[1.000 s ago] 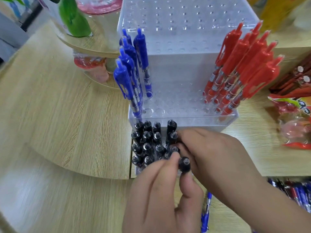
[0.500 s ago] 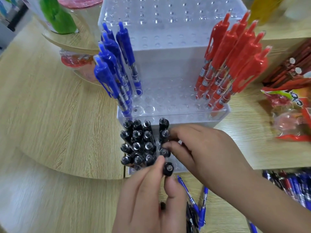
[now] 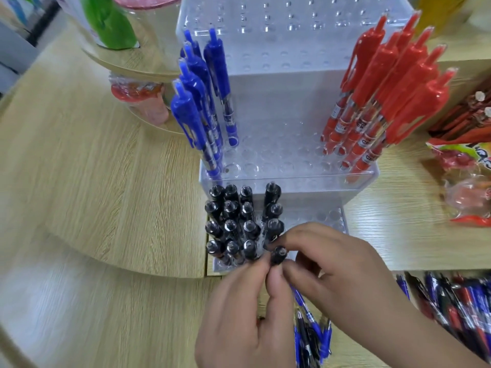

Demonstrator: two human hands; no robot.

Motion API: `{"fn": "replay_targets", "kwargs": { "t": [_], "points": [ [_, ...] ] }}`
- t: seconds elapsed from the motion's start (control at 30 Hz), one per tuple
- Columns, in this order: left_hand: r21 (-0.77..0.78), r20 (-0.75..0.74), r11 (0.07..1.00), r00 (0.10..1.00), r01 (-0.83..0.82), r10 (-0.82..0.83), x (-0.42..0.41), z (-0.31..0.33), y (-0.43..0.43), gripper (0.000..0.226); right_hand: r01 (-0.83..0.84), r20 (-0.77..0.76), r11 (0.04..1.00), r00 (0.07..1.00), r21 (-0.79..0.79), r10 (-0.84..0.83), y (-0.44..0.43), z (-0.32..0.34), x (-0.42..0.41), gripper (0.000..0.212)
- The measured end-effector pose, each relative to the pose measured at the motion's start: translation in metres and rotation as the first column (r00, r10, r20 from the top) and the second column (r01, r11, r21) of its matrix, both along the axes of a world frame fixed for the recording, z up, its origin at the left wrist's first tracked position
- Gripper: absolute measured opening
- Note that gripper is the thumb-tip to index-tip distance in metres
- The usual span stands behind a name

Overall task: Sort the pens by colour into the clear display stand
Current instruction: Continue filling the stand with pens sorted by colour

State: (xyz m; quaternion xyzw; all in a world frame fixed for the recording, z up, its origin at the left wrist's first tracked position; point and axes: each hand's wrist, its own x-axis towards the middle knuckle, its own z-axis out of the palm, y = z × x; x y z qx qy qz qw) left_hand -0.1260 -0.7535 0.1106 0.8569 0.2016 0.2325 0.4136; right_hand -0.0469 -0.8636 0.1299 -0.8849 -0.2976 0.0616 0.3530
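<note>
A clear stepped display stand (image 3: pixel 281 102) stands on the wooden counter. Several blue pens (image 3: pixel 202 102) fill its middle tier on the left, and several red pens (image 3: pixel 385 102) stand on the right. Several black pens (image 3: pixel 233 221) stand in the lowest tier. My left hand (image 3: pixel 247 320) pinches the top of one black pen (image 3: pixel 278 254) at the front right of that group. My right hand (image 3: pixel 340 269) also has its fingertips on this pen, from the right side. The pen's lower part is hidden by my hands.
Loose blue pens (image 3: pixel 310 330) lie below my hands, and a heap of mixed pens (image 3: pixel 457 309) lies at the lower right. Packaged snacks (image 3: pixel 467 181) sit to the right. A round wooden stand with cups (image 3: pixel 138 102) is at the left.
The view has shifted, so the stand sits further right in the frame. My right fingers have closed in on the black pen that my left hand holds at the front row.
</note>
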Motion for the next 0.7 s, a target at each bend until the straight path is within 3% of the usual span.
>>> {"fn": "replay_targets", "kwargs": {
  "t": [0.03, 0.13, 0.37, 0.47, 0.57, 0.7],
  "points": [
    [0.091, 0.009, 0.993, 0.998, -0.069, 0.069, -0.003, -0.003, 0.003, 0.013, 0.010, 0.021, 1.000, 1.000, 0.005, -0.010, 0.001, -0.002, 0.000, 0.018],
    [0.083, 0.108, 0.994, 0.992, -0.072, 0.063, -0.007, -0.004, -0.008, 0.006, 0.019, 0.050, 0.999, 0.999, 0.025, -0.021, 0.003, -0.008, -0.004, 0.016],
    [-0.023, 0.084, 0.989, 0.986, -0.144, 0.146, -0.021, -0.020, 0.010, 0.019, 0.154, 0.139, 0.985, 0.977, 0.077, -0.163, 0.010, -0.018, -0.015, 0.018],
    [-0.039, -0.011, 0.987, 0.988, -0.155, 0.155, -0.036, -0.038, 0.021, 0.017, 0.172, 0.109, 0.981, 0.977, 0.083, -0.181, 0.012, -0.020, -0.019, 0.022],
    [-0.060, -0.213, 0.989, 0.970, -0.133, 0.117, -0.052, -0.062, 0.034, 0.020, 0.157, 0.092, 0.986, 0.982, 0.057, -0.162, 0.010, -0.020, -0.019, 0.022],
    [-0.176, -0.501, 0.974, 0.865, -0.140, 0.034, -0.071, -0.091, 0.042, 0.033, 0.214, 0.050, 0.967, 0.974, 0.138, -0.222, -0.009, -0.020, -0.034, 0.018]
  ]
}}
